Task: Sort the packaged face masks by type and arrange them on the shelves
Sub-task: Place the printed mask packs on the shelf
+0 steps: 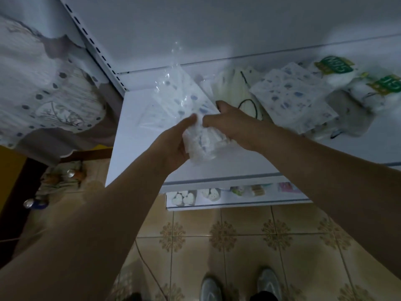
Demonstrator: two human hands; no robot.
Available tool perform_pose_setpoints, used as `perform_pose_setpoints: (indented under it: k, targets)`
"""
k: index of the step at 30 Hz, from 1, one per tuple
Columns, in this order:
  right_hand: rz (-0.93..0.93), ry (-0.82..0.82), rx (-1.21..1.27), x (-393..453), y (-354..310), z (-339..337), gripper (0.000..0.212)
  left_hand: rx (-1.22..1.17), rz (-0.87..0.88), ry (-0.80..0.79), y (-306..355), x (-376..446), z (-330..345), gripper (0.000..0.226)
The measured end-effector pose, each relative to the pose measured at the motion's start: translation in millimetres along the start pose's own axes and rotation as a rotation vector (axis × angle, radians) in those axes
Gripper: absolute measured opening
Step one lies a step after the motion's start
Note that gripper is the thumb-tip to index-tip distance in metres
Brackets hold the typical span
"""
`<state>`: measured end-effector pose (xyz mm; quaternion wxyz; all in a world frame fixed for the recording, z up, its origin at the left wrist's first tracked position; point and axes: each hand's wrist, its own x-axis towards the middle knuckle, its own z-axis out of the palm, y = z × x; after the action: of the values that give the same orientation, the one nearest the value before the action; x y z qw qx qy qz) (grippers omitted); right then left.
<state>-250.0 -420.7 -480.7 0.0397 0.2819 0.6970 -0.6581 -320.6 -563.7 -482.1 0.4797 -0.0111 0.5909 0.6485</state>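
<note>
Head view looks down on a white metal shelf unit (138, 131) with a slotted upright at its left edge, and below it a floor of beige patterned tiles (223, 235) where two pale shoes (238, 285) stand at the bottom edge. To the left of the unit hangs a pale cloth (43, 83) dotted with dark spots. The upper shelf holds most of the goods: at its far right sit two white packs with green labels (355, 83), next to them a fanned pile of white spotted mask packs (295, 101), and then, nearer the middle, a cream-coloured pack of masks (234, 92) with black ear loops showing against it. A lower shelf (238, 202) sticks out under the upper one, and small packets with heart shapes and coloured prints lie along its front, too blurred to make out further. Both bare forearms reach in from the bottom corners and meet over the left part of the upper shelf. Between them is a clear plastic pack of white masks with blue dots (184, 105); its far end rises toward the back panel, and its near end is bunched. The left hand (173, 142) grips that bunched end from below, thumb on top and fingers curled under. The right hand (230, 124) clasps the same end from the right side, its fingers wrapped over the plastic and one fingertip lifted toward the cream pack just beside it.
</note>
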Motion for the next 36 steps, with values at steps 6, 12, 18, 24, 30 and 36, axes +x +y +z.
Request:
perform_pose_setpoints:
  k: [6,12,18,24,30,36]
  targets:
    - [-0.247,0.266,-0.471,21.2,11.7,37.5,0.054,-0.161,0.014,0.326,-16.5,-4.6,-72.0,0.025]
    - [-0.435,0.224,-1.157,69.4,19.8,86.0,0.067,-0.118,0.162,0.428,-35.9,-10.1,-144.4,0.041]
    - [-0.441,0.406,-1.341,88.2,29.4,115.4,0.019,-0.114,0.217,0.468,-45.7,-12.5,-156.6,0.037]
    - [-0.362,0.751,-0.173,57.5,20.7,112.5,0.009,-0.094,0.245,0.497,-38.1,-16.6,-140.2,0.038]
    - [-0.230,0.299,0.313,-9.9,14.5,84.2,0.019,-0.267,0.298,0.170,-17.9,-10.8,-73.0,0.042]
    - [-0.301,0.499,-0.513,-42.3,53.0,-22.4,0.029,-0.136,0.295,0.138,-31.0,15.6,5.3,0.041]
